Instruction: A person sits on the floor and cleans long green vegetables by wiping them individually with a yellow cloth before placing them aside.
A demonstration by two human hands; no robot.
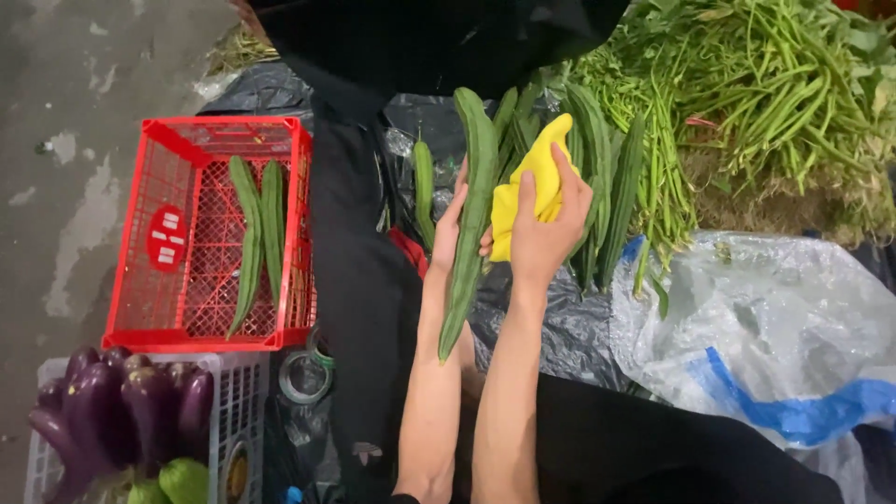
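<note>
Red plastic crate [177,280] at left, bearing a round red sticker with white patches, two long green gourds [259,238] inside. Below it, a pale crate [238,411] of purple eggplants [121,406]. Centre: left hand [455,229] wrapped around a long ridged gourd [471,219], held upright. Right hand [546,224] clutching a yellow cloth [527,191] against it. More gourds piled behind; clear plastic sheet [775,327] at right.

Gourd [471,215]: I see ridged green.
Cloth [532,187]: bright yellow.
Crate [210,233]: red mesh, white-marked label.
Eggplants [121,406]: glossy purple.
Sack [775,345]: translucent white, blue stripe.
Sheeting [551,327]: black.
</note>
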